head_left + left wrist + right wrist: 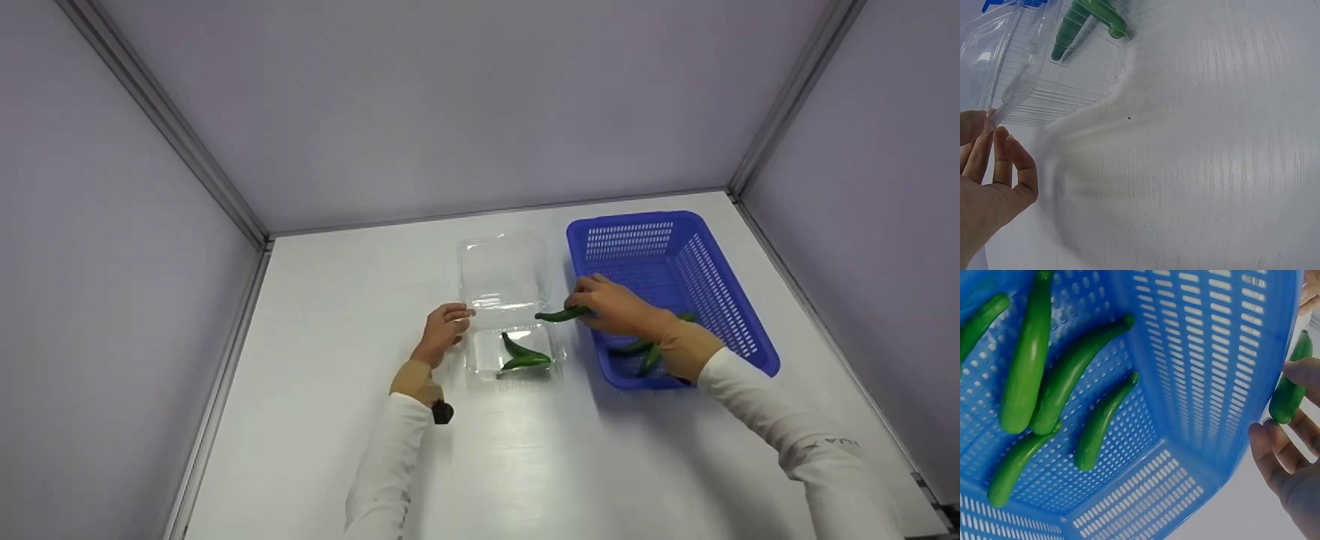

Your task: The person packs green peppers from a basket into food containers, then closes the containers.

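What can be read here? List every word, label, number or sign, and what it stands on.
"UA X", apparently: on the right sleeve; too small and blurred to be sure.
No readable text on the blue basket, the clear container or the green vegetables.

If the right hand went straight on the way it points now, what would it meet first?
Probably the far half of the clear container, though the right hand might pass above it; depth is unclear from the head view.
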The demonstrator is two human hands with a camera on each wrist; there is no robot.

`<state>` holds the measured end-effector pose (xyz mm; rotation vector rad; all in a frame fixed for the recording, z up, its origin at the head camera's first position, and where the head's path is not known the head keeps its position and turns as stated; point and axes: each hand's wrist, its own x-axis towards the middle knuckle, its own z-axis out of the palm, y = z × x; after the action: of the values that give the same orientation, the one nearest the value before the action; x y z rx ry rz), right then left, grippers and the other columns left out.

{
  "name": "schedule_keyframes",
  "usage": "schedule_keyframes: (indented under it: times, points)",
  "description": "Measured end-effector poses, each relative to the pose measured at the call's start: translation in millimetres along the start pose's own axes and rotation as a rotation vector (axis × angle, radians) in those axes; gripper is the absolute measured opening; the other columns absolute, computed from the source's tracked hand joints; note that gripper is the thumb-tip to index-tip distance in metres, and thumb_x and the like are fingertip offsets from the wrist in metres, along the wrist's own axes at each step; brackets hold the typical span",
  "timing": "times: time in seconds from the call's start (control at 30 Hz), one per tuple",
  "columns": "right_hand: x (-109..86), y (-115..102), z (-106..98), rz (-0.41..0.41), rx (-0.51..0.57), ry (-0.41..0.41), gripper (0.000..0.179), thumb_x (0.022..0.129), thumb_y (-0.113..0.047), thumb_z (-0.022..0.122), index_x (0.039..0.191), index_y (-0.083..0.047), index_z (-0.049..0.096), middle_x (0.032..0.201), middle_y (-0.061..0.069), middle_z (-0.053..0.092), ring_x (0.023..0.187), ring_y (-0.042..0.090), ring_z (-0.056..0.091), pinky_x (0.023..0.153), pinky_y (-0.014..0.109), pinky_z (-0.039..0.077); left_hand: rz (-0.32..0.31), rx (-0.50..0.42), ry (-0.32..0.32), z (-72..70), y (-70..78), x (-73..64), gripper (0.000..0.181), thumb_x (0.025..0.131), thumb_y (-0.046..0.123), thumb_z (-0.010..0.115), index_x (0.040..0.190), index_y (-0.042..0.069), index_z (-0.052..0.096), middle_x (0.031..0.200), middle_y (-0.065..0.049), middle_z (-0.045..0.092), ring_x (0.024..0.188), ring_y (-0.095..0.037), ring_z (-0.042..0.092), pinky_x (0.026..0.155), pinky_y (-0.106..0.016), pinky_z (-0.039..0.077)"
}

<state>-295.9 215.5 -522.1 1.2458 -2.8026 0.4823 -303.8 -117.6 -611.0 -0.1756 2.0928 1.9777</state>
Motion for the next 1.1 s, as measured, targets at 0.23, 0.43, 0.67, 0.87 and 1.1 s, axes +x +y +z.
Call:
schedule_keyframes:
  times: [0.23, 0.43, 0.67, 0.87, 1.1]
  points:
    - [8.4, -10, 4, -0.032, -0.009, -0.075, 0.023, 0.083, -0.008, 0.079, 0.105, -0.007, 0.075, 0.093, 0.011, 0.064, 0.084, 0.027, 0.058, 0.079, 0.047, 0.049, 0.000, 0.018, 0.000, 1.6, 0.2, -1.1, 0.040, 0.096, 0.001, 0.056, 0.135, -0.005, 0.049, 0.130, -0.015, 0.062, 0.116, -0.025, 0.057, 0.096, -0.049, 0.044]
    - [18.8, -18, 12, -0.067, 0.022, -0.138, 0.021, 0.085, -0.008, 0.078, 0.105, -0.006, 0.075, 0.089, 0.010, 0.067, 0.077, 0.023, 0.062, 0.071, 0.041, 0.052, 0.003, 0.013, -0.003, 1.5, 1.5, -1.8, 0.041, 0.096, 0.001, 0.056, 0.136, -0.005, 0.048, 0.131, -0.015, 0.061, 0.114, -0.025, 0.056, 0.095, -0.049, 0.043]
    - [29.1, -23, 26, -0.065, 0.029, -0.209, 0.022, 0.082, 0.000, 0.075, 0.105, 0.000, 0.072, 0.090, 0.013, 0.068, 0.077, 0.024, 0.062, 0.073, 0.041, 0.053, -0.010, 0.041, 0.003, 1.8, -0.4, -0.1, 0.041, 0.096, 0.002, 0.056, 0.136, -0.005, 0.049, 0.130, -0.013, 0.062, 0.116, -0.025, 0.056, 0.095, -0.048, 0.044]
    - [34.5, -26, 32, -0.095, 0.048, -0.196, 0.025, 0.078, 0.007, 0.071, 0.103, 0.005, 0.069, 0.086, 0.015, 0.069, 0.075, 0.028, 0.063, 0.072, 0.043, 0.052, -0.018, 0.040, 0.003, 2.6, 0.0, -0.3, 0.040, 0.096, 0.002, 0.056, 0.135, -0.003, 0.049, 0.132, -0.014, 0.061, 0.120, -0.027, 0.055, 0.095, -0.046, 0.044]
    - [40.4, -29, 37, -0.110, 0.045, -0.208, 0.023, 0.078, 0.012, 0.067, 0.100, 0.006, 0.070, 0.087, 0.017, 0.071, 0.077, 0.031, 0.066, 0.072, 0.044, 0.053, 0.004, 0.023, -0.003, 2.1, 0.9, -2.4, 0.040, 0.096, 0.002, 0.056, 0.135, -0.004, 0.049, 0.132, -0.016, 0.061, 0.119, -0.028, 0.055, 0.094, -0.048, 0.044]
